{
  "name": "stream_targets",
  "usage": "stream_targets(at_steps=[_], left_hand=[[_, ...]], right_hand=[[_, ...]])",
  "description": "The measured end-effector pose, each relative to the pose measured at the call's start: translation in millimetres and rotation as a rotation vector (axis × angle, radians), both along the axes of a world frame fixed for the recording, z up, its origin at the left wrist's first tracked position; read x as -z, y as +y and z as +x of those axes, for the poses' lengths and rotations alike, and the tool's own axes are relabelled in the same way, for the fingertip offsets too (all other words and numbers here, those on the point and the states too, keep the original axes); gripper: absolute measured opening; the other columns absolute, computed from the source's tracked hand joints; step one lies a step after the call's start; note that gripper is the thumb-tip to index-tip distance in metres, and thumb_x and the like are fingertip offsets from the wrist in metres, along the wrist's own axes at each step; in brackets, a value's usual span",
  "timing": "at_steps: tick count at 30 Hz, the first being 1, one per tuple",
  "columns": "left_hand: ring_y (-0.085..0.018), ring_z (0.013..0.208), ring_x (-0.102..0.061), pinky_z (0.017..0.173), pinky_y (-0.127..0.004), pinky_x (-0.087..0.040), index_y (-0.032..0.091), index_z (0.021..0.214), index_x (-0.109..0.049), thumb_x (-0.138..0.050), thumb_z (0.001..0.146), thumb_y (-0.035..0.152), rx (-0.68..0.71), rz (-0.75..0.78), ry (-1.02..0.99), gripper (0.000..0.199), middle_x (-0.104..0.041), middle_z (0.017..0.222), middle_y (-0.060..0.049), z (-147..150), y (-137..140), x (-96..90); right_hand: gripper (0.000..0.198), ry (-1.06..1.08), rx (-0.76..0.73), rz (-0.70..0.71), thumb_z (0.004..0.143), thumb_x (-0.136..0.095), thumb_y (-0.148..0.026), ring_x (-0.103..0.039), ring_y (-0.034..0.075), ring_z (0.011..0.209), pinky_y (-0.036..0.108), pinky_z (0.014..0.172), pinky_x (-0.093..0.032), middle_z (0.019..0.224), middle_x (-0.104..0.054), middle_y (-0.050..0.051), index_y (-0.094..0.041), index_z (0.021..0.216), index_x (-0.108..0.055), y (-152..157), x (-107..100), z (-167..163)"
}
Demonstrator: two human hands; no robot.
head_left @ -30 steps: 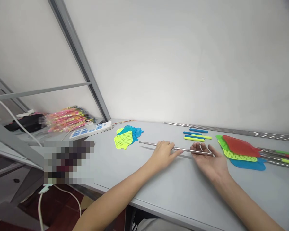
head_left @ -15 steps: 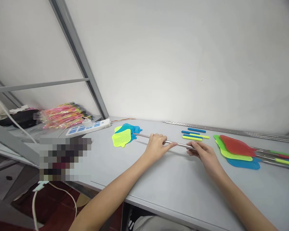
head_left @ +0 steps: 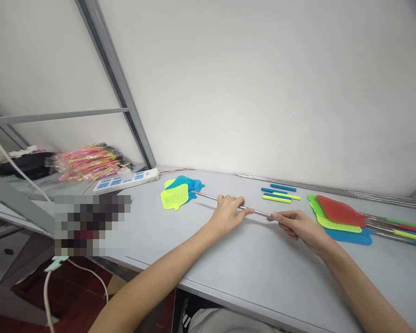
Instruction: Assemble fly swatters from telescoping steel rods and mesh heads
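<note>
A thin metal rod (head_left: 207, 196) slants above the tabletop, held by both hands. My left hand (head_left: 229, 212) is closed around its middle, thumb stretched along it. My right hand (head_left: 294, 226) pinches the rod's near end between thumb and fingers. The rod's far end reaches the loose fly swatter heads, a yellow one (head_left: 175, 197) lying over blue ones (head_left: 182, 181); whether it is joined to one I cannot tell. Beyond the hands lie several short grips, blue (head_left: 283, 188) and yellow (head_left: 276, 199).
Fly swatters with a red head (head_left: 339, 210) on top lie at right. Metal rods (head_left: 319, 188) run along the wall. A power strip (head_left: 126, 180) and bagged colourful items (head_left: 90, 162) are at left, by a grey metal frame (head_left: 125, 99). A pixelated patch hides part of the left side.
My right hand has shifted slightly toward me and right, its fingers now at the rod's near tip. The left hand keeps its grip, and the view has tilted a little.
</note>
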State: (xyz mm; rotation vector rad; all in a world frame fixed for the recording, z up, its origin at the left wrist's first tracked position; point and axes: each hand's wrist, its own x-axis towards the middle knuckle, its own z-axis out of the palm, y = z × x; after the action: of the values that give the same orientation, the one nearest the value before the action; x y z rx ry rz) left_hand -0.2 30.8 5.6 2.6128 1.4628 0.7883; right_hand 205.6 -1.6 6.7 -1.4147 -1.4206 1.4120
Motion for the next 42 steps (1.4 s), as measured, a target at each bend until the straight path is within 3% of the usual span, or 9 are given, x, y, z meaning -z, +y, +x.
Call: stream_targets(at_steps=[7, 18, 26, 29, 34, 42], left_hand=[[-0.018, 0.075, -0.049, 0.070, -0.031, -0.025, 0.018, 0.079, -0.048, -0.038, 0.081, 0.042, -0.005, -0.012, 0.063, 0.026, -0.058, 0.075, -0.002, 0.5, 2.8, 17.2], [-0.016, 0.071, -0.049, 0.066, -0.029, -0.024, 0.019, 0.080, -0.047, -0.033, 0.084, 0.036, 0.018, 0.040, 0.114, 0.023, -0.058, 0.073, -0.001, 0.1, 2.3, 18.3], [-0.017, 0.074, -0.051, 0.070, -0.029, -0.029, 0.018, 0.079, -0.050, -0.035, 0.080, 0.049, 0.015, 0.018, 0.096, 0.034, -0.057, 0.072, -0.002, 1.2, 11.7, 17.3], [-0.019, 0.075, -0.052, 0.070, -0.029, -0.031, 0.016, 0.081, -0.052, -0.036, 0.073, 0.060, -0.060, 0.033, 0.112, 0.047, -0.058, 0.076, -0.005, 0.0, 18.4, 14.2], [-0.022, 0.067, -0.053, 0.066, -0.031, -0.032, 0.015, 0.057, -0.055, -0.034, 0.062, 0.073, -0.218, -0.048, 0.201, 0.062, -0.057, 0.058, -0.008, -3.7, 25.6, 15.1], [-0.019, 0.058, -0.052, 0.066, -0.031, -0.030, 0.015, 0.048, -0.053, -0.033, 0.066, 0.070, -0.171, -0.077, 0.169, 0.061, -0.053, 0.048, -0.006, 1.6, 26.4, 12.7]], right_hand=[[0.037, 0.011, 0.042, -0.041, 0.065, -0.054, -0.049, -0.015, 0.006, 0.043, 0.021, 0.040, -0.010, 0.050, -0.018, -0.008, -0.013, 0.071, -0.061, 3.2, 15.7, -12.3], [0.036, 0.064, 0.062, -0.017, 0.064, -0.056, -0.048, -0.015, 0.005, 0.043, 0.021, 0.040, -0.012, 0.050, -0.018, -0.008, -0.013, 0.072, -0.061, 3.6, 19.2, -11.6], [0.036, 0.178, 0.076, -0.052, 0.063, -0.060, -0.045, -0.014, 0.004, 0.041, 0.020, 0.037, -0.011, 0.050, -0.017, -0.008, -0.011, 0.073, -0.061, 6.9, 22.7, -11.6], [0.034, 0.222, 0.102, -0.068, 0.063, -0.061, -0.042, -0.014, 0.003, 0.041, 0.019, 0.036, -0.011, 0.050, -0.019, -0.008, -0.010, 0.073, -0.062, 10.3, 25.6, -10.6], [0.030, 0.235, 0.129, -0.077, 0.063, -0.062, -0.039, -0.015, 0.003, 0.040, 0.018, 0.034, -0.011, 0.050, -0.019, -0.008, -0.010, 0.071, -0.061, 12.8, 29.2, -8.8], [0.024, 0.268, 0.188, -0.081, 0.064, -0.062, -0.035, -0.015, 0.004, 0.041, 0.018, 0.033, -0.013, 0.050, -0.018, -0.008, -0.011, 0.063, -0.058, 13.0, 29.1, -5.4]])
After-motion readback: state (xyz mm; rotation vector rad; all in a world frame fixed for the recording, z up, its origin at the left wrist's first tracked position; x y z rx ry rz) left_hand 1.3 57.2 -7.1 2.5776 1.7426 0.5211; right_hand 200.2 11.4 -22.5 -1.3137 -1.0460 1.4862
